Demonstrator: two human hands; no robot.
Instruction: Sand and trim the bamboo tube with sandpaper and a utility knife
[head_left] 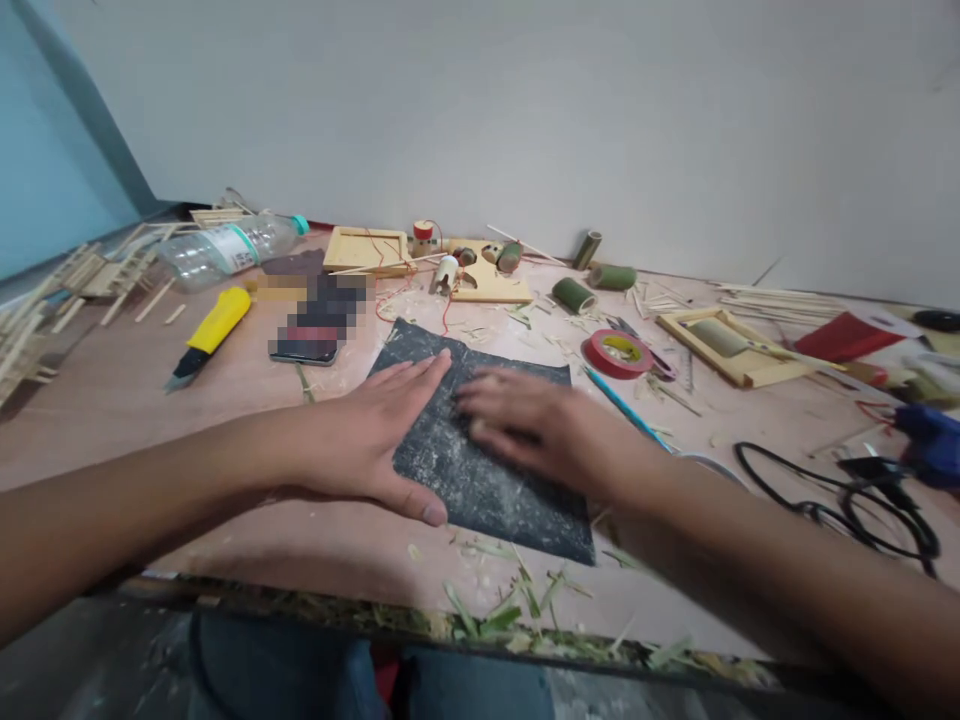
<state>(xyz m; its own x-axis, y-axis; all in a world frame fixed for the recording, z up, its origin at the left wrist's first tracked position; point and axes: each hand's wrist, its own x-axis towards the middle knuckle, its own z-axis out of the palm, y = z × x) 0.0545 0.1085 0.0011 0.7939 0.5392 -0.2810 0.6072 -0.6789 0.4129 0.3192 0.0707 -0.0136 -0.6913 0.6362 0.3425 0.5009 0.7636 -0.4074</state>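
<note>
Nearest me, my left hand (367, 440) lies flat and open on the dark gritty sheet (487, 490) at the table's (135, 410) front, my blurred right hand (540, 425) rests fingers-down on it, grasp unclear, the sheet looks thin and floppy, best pinched at a corner, and far off a plastic bottle (225, 250) lies seemingly empty.

Matt, gritty dark sandpaper sheet (487, 470) lies dusted pale on the smooth, dull wooden table (247, 400) beside glossy red plastic tape (619, 353).

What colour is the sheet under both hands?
Dark grey to black, flecked with pale dust: the sheet shows best in the head view.
</note>
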